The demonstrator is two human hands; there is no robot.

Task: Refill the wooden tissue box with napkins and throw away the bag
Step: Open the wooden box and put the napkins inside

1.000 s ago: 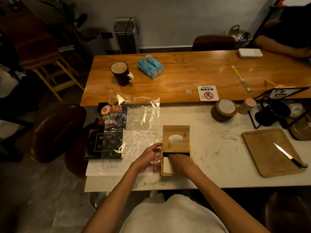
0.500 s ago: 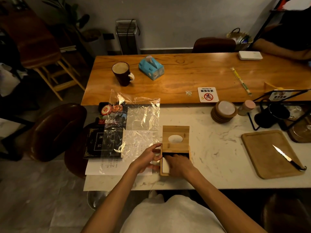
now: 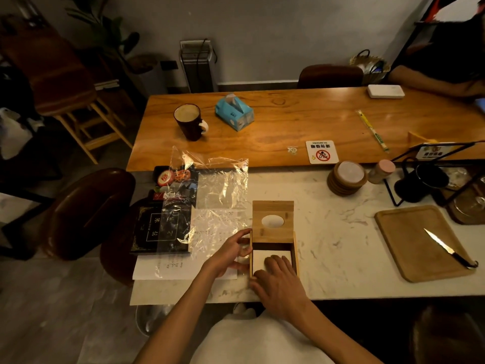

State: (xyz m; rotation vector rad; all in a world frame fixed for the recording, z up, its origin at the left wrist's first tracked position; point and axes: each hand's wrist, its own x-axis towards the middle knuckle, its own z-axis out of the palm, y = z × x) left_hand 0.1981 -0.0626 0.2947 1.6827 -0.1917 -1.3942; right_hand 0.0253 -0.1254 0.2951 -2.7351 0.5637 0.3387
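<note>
The wooden tissue box stands on the white marble counter near its front edge. Its sliding lid, with an oval hole, is pushed back, so the near half is uncovered. White napkins lie inside the box. My right hand rests flat on the napkins with fingers inside the opening. My left hand grips the box's left wall. The clear plastic bag lies flat and empty to the left, over a paper sheet and a dark book.
A dark book and paper sheet lie left of the box. A wooden tray with a knife sits right. Coasters, a black wire rack, a mug and a blue tissue pack stand farther back. Another person's arm rests far right.
My right hand has drawn back a little toward me and flattened, so more of the white napkins shows in the box. My left hand stays on the box's left wall.
</note>
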